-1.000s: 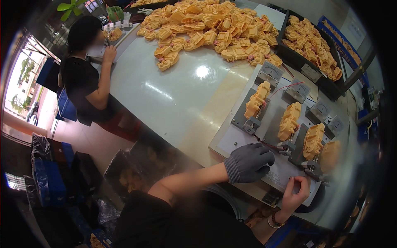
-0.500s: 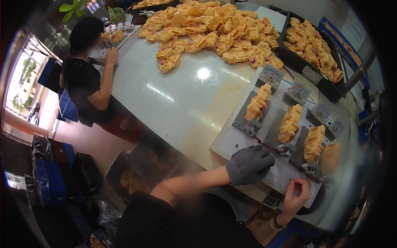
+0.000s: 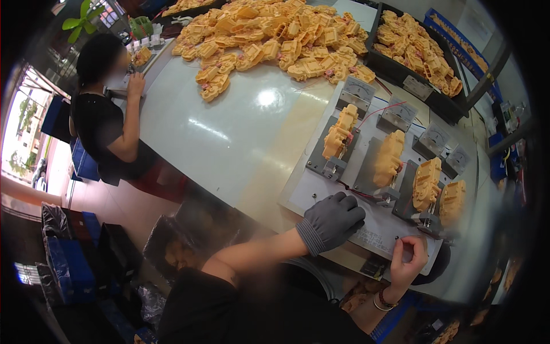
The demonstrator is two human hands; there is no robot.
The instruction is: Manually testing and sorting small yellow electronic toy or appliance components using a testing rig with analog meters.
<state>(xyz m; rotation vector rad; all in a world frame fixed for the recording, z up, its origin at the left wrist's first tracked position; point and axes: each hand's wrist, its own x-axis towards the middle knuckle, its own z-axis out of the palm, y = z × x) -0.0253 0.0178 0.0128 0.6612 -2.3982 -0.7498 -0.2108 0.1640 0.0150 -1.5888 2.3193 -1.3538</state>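
My left hand (image 3: 335, 222), in a grey glove, is held curled over the front of a white test board (image 3: 298, 192); its palm side is hidden. My bare right hand (image 3: 408, 261) is at the board's near right edge. Its thumb and index fingertips meet in a pinch by a tiny dark speck; whether they hold it I cannot tell. Beyond my hands, yellow plastic toy-like housings stand on grey clamp fixtures: one at far left (image 3: 340, 132), one in the middle (image 3: 389, 159), one further right (image 3: 427, 184) and one at the right end (image 3: 452, 203).
Panel meters (image 3: 396, 116) stand behind the fixtures, with thin red wires. A large heap of yellow housings (image 3: 269, 34) covers the far table, and a black crate (image 3: 395, 63) holds more. At left, a co-worker (image 3: 106, 114) works by the table. Blue bins (image 3: 69, 264) stand on the floor.
The whole view has shifted, so the table and board sit further left and higher. My hands keep nearly the same poses. The co-worker's head and hand have moved slightly.
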